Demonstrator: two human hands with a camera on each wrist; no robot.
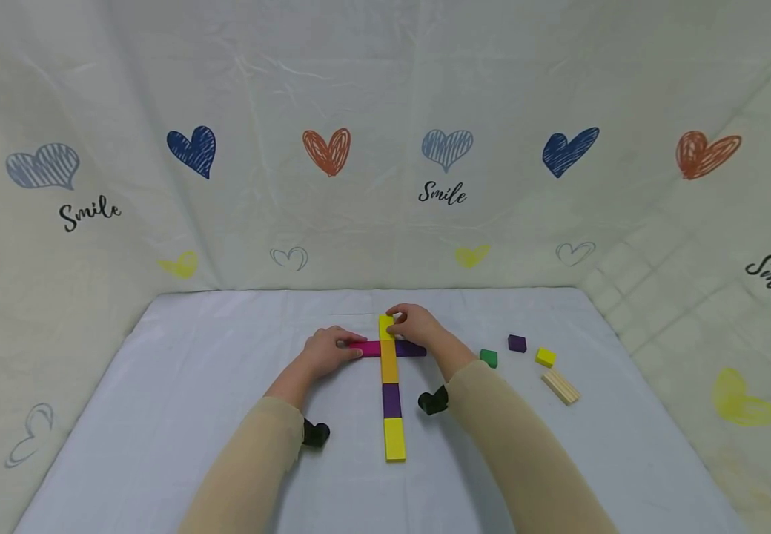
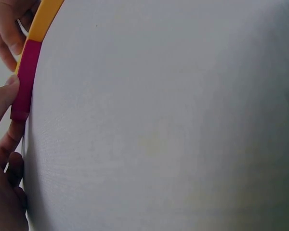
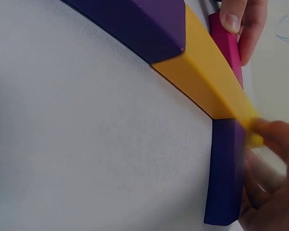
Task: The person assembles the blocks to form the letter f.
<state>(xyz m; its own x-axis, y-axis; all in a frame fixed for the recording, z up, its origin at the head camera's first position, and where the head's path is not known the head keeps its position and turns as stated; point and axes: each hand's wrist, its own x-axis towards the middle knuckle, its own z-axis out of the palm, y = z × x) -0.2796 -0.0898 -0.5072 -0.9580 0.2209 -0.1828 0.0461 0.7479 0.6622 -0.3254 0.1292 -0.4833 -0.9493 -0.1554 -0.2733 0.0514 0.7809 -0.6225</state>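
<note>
On the white cloth, blocks lie end to end as a cross. Its upright runs from a yellow block (image 1: 386, 321) at the far end through an orange block (image 1: 389, 363) and a purple block (image 1: 391, 401) to a near yellow block (image 1: 395, 440). A magenta block (image 1: 372, 349) forms the left arm, a second purple block (image 1: 412, 349) the right. My left hand (image 1: 324, 351) holds the magenta block's outer end between thumb and fingers. With thumb and forefinger, my right hand (image 1: 417, 326) pinches the far yellow block, partly covering it in the right wrist view.
To the right lie a green block (image 1: 488, 358), a small purple block (image 1: 517, 343), a small yellow block (image 1: 546, 357) and a bundle of plain wooden strips (image 1: 560, 387). A white sheet (image 1: 385, 222) printed with hearts rises behind the table.
</note>
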